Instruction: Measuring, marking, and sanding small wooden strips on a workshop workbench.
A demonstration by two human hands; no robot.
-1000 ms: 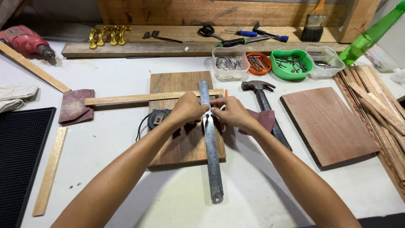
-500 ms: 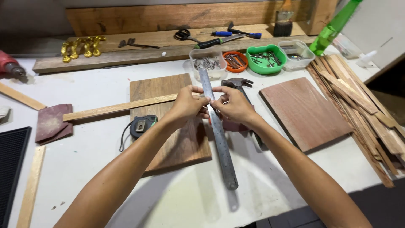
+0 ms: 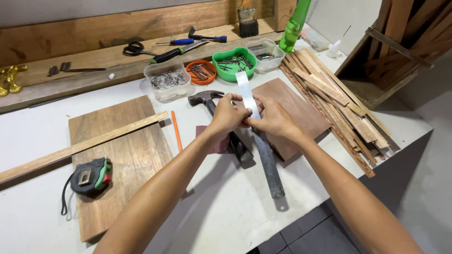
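Note:
Both my hands hold a long steel ruler [image 3: 263,153] above the white table [image 3: 226,211], over a hammer [image 3: 221,120] and the near edge of a reddish board [image 3: 296,113]. My left hand [image 3: 228,115] and my right hand [image 3: 273,120] grip it together near its upper part, fingers closed around the blade. The ruler runs from the green tub down toward the table's front edge. An orange pencil [image 3: 176,130] lies left of the hammer. A brown board [image 3: 125,160] at the left carries a thin wooden strip [image 3: 80,146] and a green and black tape measure [image 3: 92,176].
Tubs of nails and screws stand behind: clear [image 3: 167,81], orange [image 3: 201,71], green [image 3: 234,61]. A pile of thin wood slats [image 3: 339,108] lies at the right. Scissors [image 3: 136,48], a screwdriver [image 3: 200,39] and a green bottle [image 3: 294,23] sit on the back plank. The table ends at the right.
My hands have carried the ruler to the right, off the brown board and over the hammer and reddish board. The view has swung right too. The pencil now lies bare on the table.

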